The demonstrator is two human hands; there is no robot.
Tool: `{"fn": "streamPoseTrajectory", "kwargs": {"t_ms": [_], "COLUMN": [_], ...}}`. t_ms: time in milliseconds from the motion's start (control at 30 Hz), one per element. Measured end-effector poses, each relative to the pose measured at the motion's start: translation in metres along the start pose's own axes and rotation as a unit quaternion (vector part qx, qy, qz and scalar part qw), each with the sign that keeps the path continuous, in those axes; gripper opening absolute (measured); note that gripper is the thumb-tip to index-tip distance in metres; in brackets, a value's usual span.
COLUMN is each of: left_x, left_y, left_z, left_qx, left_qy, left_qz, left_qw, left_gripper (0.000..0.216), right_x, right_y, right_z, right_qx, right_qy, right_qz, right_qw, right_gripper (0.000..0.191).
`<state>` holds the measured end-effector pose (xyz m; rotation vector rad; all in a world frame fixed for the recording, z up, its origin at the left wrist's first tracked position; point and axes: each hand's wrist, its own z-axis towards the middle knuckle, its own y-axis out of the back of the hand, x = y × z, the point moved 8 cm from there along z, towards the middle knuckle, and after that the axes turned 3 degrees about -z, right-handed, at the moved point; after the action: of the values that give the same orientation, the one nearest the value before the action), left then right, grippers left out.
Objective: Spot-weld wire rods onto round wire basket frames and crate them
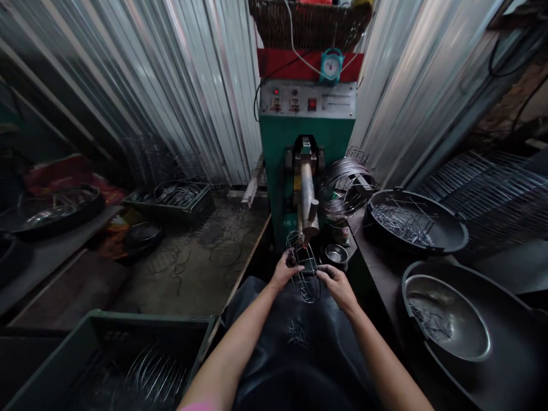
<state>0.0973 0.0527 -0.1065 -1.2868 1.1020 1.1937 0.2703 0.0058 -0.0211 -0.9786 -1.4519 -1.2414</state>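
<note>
The wire cage [307,260] is before the machine [276,148], crates [145,317] left.

Ribbed, silvery-grey corrugated metal walls [192,74] fill the back of the room, their vertical folds fanning outward toward the upper left and upper right. At far right, a patch of rough reddish-brown masonry [528,91] shows in shadow. The bare, dull grey-brown floor [205,285] lies left of centre, bordered by a thin wooden strip [245,271]. A dark, flat tabletop [379,265] runs along the right. Light is dim and cool, gleaming palely on the metal ridges, while the outer corners sink into gloom.
</note>
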Motion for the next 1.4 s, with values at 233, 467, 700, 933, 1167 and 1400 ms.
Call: {"fn": "streamPoseTrajectory", "kwargs": {"t_ms": [233, 467, 700, 933, 1167, 1400], "left_x": [0.015, 0.017, 0.024, 0.024, 0.019, 0.02], "left_y": [0.001, -0.006, -0.005, -0.004, -0.002, -0.008], "left_z": [-0.018, -0.013, -0.006, -0.002, -0.012, -0.012], "left_qx": [0.011, -0.001, -0.019, -0.013, -0.018, -0.013], "left_qy": [0.0, 0.066, 0.12, 0.119, 0.129, 0.185], "left_qz": [0.0, -0.085, -0.135, -0.133, -0.109, -0.152], "left_qw": [1.0, 0.994, 0.983, 0.984, 0.985, 0.971], "left_gripper": [0.083, 0.078, 0.08, 0.081, 0.075, 0.077], "right_x": [-0.017, 0.008, 0.01, 0.002, -0.001, 0.017], "right_y": [-0.003, -0.004, -0.006, -0.007, -0.004, -0.005], "right_z": [-0.027, -0.006, 0.018, 0.018, -0.012, 0.001], "right_qx": [0.072, -0.001, -0.014, -0.009, 0.008, -0.021], "right_qy": [-0.021, 0.008, 0.022, 0.009, -0.007, 0.021], "right_qz": [-0.017, -0.004, -0.009, -0.01, -0.041, -0.033], "right_qw": [0.997, 1.0, 1.0, 1.0, 0.999, 0.999], "right_gripper": [0.025, 0.031, 0.026, 0.028, 0.028, 0.028]}}
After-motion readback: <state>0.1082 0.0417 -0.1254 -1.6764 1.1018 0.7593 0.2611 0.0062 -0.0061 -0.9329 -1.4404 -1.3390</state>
